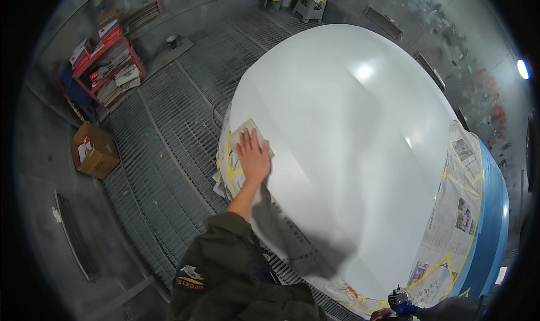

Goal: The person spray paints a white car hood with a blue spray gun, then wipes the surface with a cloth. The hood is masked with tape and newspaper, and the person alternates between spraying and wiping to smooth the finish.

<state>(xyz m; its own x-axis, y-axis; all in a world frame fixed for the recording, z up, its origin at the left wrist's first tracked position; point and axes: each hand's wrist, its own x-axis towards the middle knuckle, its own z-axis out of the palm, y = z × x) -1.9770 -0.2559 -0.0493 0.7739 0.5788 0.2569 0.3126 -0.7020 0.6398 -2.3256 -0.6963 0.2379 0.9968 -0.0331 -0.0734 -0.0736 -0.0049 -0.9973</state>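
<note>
My left hand (pixel 254 159) lies over a pale beige wiping cloth (pixel 244 128), holding it against the left edge of a glossy white car hood (pixel 332 113). Its fingers are stretched out on the cloth. At the bottom edge, my right hand (pixel 382 314) is mostly cut off, with its fingers curled round a blue and silver spray gun (pixel 400 303). The gun is near the hood's lower right corner. Newspaper masking (pixel 447 225) with yellow tape borders the white hood, and a blue body panel (pixel 488 225) shows beyond it on the right.
Metal floor grating (pixel 174 129) lies left of the car. A red shelf (pixel 107 68) with boxes and papers stands at the far left, near an open cardboard box (pixel 98 152). Paint buckets (pixel 274 0) and a grey stool (pixel 310 6) are by the back wall.
</note>
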